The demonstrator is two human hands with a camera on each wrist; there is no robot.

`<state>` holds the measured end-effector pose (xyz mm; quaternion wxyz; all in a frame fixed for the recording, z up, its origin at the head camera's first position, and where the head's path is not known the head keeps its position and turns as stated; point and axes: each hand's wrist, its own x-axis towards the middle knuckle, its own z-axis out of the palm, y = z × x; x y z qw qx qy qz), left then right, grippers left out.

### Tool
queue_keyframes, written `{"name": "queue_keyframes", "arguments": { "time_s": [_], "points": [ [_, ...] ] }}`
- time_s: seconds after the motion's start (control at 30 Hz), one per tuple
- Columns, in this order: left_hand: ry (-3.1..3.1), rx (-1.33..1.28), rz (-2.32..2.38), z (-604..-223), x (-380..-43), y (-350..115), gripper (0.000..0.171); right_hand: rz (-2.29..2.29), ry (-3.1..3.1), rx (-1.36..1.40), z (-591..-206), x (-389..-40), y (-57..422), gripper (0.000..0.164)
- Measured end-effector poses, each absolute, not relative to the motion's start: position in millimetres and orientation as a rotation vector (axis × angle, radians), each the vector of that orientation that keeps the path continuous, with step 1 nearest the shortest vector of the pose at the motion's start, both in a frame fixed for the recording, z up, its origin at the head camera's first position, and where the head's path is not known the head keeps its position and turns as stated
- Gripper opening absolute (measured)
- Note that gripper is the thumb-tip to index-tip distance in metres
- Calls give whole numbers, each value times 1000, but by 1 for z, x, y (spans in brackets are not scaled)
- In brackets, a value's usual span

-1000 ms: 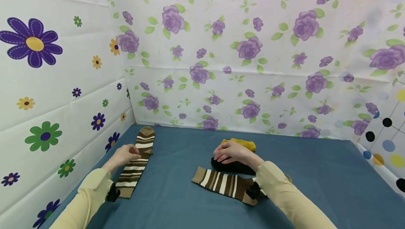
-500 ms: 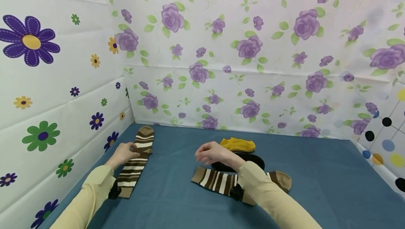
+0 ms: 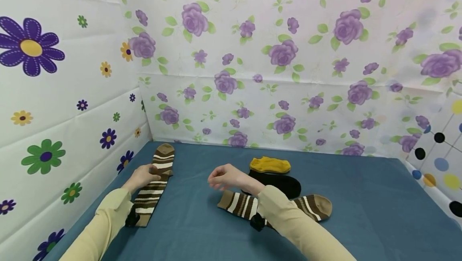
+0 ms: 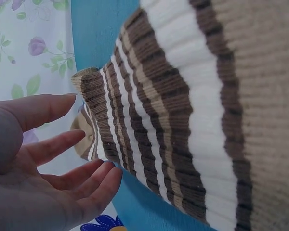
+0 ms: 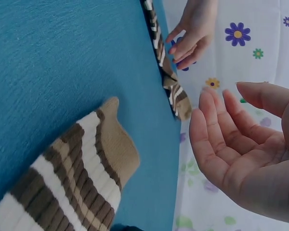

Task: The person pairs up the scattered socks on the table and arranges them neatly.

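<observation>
A brown, tan and white striped sock lies lengthwise on the left of the blue table. Over it hovers my left hand, fingers relaxed and holding nothing; the left wrist view shows thumb and fingers apart beside the sock's ribbed knit. My right hand hangs in the air near the cuff of a matching striped sock, which lies crosswise. Its palm is bare in the right wrist view, the fingers loosely bent. The right forearm hides the middle of that second sock.
Behind the right forearm lie a black sock and, farther back, a yellow sock. The blue tablecloth runs to a flowered back curtain and a left side curtain.
My right hand has moved left, from over the black sock to near the striped sock's cuff, uncovering the yellow and black socks. The left hand stays over the left sock.
</observation>
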<state>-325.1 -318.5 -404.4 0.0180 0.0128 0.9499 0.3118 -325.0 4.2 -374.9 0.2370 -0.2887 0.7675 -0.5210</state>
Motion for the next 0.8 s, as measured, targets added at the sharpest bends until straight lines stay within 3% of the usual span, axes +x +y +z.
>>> {"name": "queue_keyframes", "arguments": {
  "time_s": [0.8],
  "points": [
    [2960,98,968,-413,-331,-313,33,-1342,2140,-859,-387,-317,-26,16]
  ]
}}
